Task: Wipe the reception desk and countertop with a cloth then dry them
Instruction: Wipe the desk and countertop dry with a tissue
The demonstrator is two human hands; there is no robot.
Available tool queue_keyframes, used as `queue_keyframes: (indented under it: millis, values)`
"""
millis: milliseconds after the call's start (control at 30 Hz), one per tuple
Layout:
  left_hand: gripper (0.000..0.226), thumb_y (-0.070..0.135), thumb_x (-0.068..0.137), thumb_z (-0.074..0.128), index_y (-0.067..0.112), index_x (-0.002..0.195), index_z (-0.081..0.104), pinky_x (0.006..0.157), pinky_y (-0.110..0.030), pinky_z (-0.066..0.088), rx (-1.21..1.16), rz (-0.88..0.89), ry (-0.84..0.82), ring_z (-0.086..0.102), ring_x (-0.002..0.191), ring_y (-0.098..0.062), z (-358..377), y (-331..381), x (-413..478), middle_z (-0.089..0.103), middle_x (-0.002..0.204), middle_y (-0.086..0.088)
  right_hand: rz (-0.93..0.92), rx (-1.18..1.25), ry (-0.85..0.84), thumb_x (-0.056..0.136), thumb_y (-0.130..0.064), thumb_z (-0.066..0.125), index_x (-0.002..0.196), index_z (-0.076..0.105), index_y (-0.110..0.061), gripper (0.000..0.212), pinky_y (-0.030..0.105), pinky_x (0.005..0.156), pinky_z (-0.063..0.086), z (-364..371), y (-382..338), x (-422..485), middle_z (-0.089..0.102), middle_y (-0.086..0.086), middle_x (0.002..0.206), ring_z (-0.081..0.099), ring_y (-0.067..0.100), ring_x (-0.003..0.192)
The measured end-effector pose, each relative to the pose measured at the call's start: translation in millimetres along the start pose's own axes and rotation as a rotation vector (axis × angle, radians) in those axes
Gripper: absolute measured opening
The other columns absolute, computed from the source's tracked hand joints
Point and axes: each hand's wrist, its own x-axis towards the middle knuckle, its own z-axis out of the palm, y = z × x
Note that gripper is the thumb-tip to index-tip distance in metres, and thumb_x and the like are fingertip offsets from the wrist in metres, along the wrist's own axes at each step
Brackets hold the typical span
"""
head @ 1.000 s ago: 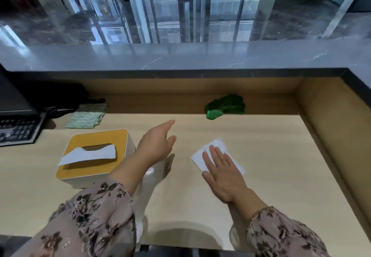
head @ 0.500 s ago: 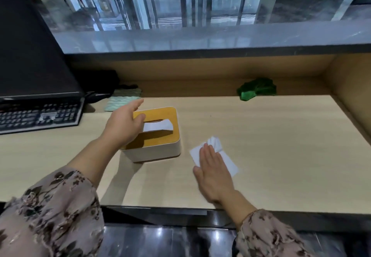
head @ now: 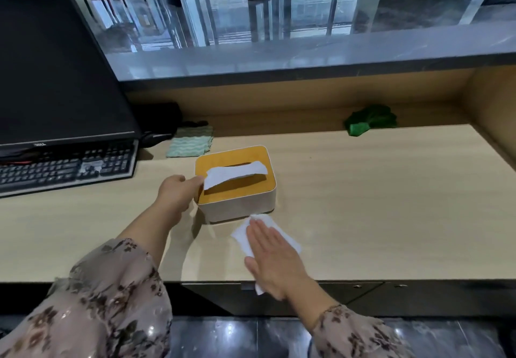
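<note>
The tissue (head: 241,236) is flat on the desk (head: 377,204), near the front edge, just in front of the tissue box (head: 240,212), and its far corner touches the foot of the box. My right hand (head: 275,260) is right on top of it: palm down, fingers straight and together, pressing, not pinching. White shows past my fingertips and on both sides of them, and one corner sticks out under my wrist, over the desk's front edge.

My left hand (head: 177,195) is on the box, just left of the tissue. My fingers are curled around its left end, up by the yellow lid, so that one has a real hold. A loose sheet (head: 234,174) pokes out of the slot, right beside my knuckles.

Going farther out, there's a striped cloth (head: 190,145) folded behind the box. A crumpled green cloth (head: 368,124) sits well off to the right against the back wall. On the left, the keyboard (head: 64,167) sits below the dark monitor (head: 50,64). Above it all runs the grey stone countertop (head: 307,53).
</note>
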Motion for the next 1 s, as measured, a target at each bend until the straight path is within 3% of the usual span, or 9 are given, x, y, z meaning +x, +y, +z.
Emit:
queue_keyframes:
  millis: [67, 167, 400, 467, 567, 633, 800, 900, 1000]
  values:
    - [0.058, 0.033, 0.083, 0.067, 0.003, 0.13, 0.051, 0.063, -0.03, 0.04, -0.017, -0.017, -0.01, 0.052, 0.083, -0.026, 6, 4, 0, 0.057, 0.121, -0.014, 0.084, -0.036, 0.052, 0.071, -0.059, -0.032, 0.151, -0.01, -0.009, 0.097, 0.023, 0.109, -0.027, 1, 31, -6, -0.022, 0.003, 0.157, -0.022, 0.017, 0.144]
    - [0.049, 0.034, 0.079, 0.068, 0.004, 0.117, 0.059, 0.07, -0.035, 0.045, 0.01, -0.057, -0.011, 0.057, 0.092, -0.03, 13, 10, 2, 0.06, 0.117, -0.016, 0.245, -0.075, 0.192, 0.076, -0.059, -0.032, 0.151, 0.0, -0.006, 0.098, 0.019, 0.108, -0.019, 1, 76, -17, -0.014, 0.003, 0.156, -0.005, 0.021, 0.148]
    - [0.04, 0.032, 0.087, 0.058, -0.001, 0.109, 0.053, 0.071, -0.036, 0.046, 0.13, -0.039, -0.041, 0.056, 0.095, -0.035, 26, 14, 14, 0.056, 0.102, -0.016, 0.48, 0.041, 0.202, 0.072, -0.051, -0.021, 0.151, -0.009, -0.004, 0.092, 0.028, 0.115, -0.017, -4, 50, -6, -0.022, 0.009, 0.158, -0.022, 0.018, 0.145]
    - [0.037, 0.035, 0.09, 0.054, 0.0, 0.099, 0.053, 0.069, -0.034, 0.042, 0.268, 0.039, 0.005, 0.054, 0.091, -0.035, 26, 14, 18, 0.051, 0.09, -0.013, 0.46, 0.055, 0.205, 0.079, -0.052, -0.011, 0.151, 0.001, 0.0, 0.089, 0.026, 0.113, -0.018, 3, 28, 4, -0.012, 0.012, 0.159, -0.017, 0.018, 0.145]
    - [0.04, 0.038, 0.09, 0.054, 0.005, 0.071, 0.043, 0.058, -0.03, 0.034, 0.339, 0.125, 0.057, 0.044, 0.074, -0.029, 16, 16, 24, 0.038, 0.067, -0.006, 0.354, 0.061, 0.11, 0.092, -0.047, 0.025, 0.137, 0.048, 0.001, 0.069, 0.032, 0.11, 0.006, 16, -5, 20, 0.039, 0.016, 0.148, 0.035, 0.024, 0.138]
    - [0.043, 0.04, 0.089, 0.055, 0.006, 0.065, 0.042, 0.053, -0.03, 0.031, 0.338, 0.139, 0.09, 0.044, 0.069, -0.027, 0, 20, 31, 0.038, 0.064, -0.006, 0.183, 0.06, 0.048, 0.09, -0.046, 0.034, 0.13, 0.057, -0.002, 0.064, 0.034, 0.108, 0.016, 23, -33, 36, 0.049, 0.013, 0.142, 0.048, 0.023, 0.131]
    - [0.043, 0.041, 0.086, 0.059, 0.0, 0.074, 0.057, 0.056, -0.031, 0.037, 0.313, 0.156, 0.123, 0.049, 0.066, -0.025, -47, 18, 48, 0.05, 0.072, -0.011, -0.051, 0.006, -0.019, 0.1, -0.04, 0.013, 0.129, 0.062, -0.014, 0.062, 0.034, 0.106, 0.042, 14, -53, 69, 0.055, 0.002, 0.138, 0.051, 0.014, 0.128]
    - [0.039, 0.04, 0.085, 0.06, 0.003, 0.072, 0.059, 0.059, -0.032, 0.037, 0.306, 0.155, 0.097, 0.051, 0.067, -0.026, -66, 8, 52, 0.053, 0.074, -0.012, -0.151, -0.071, -0.036, 0.092, -0.048, -0.011, 0.149, 0.031, -0.011, 0.08, 0.029, 0.119, 0.008, -5, -27, 78, 0.027, 0.004, 0.156, 0.023, 0.017, 0.145]
    - [0.037, 0.04, 0.084, 0.06, 0.005, 0.072, 0.06, 0.059, -0.032, 0.035, 0.308, 0.166, 0.07, 0.048, 0.064, -0.024, -75, 1, 53, 0.053, 0.071, -0.012, -0.067, -0.095, 0.069, 0.073, -0.055, -0.025, 0.153, 0.0, -0.011, 0.095, 0.022, 0.112, -0.019, -17, 26, 89, -0.007, 0.005, 0.161, -0.02, 0.013, 0.145]
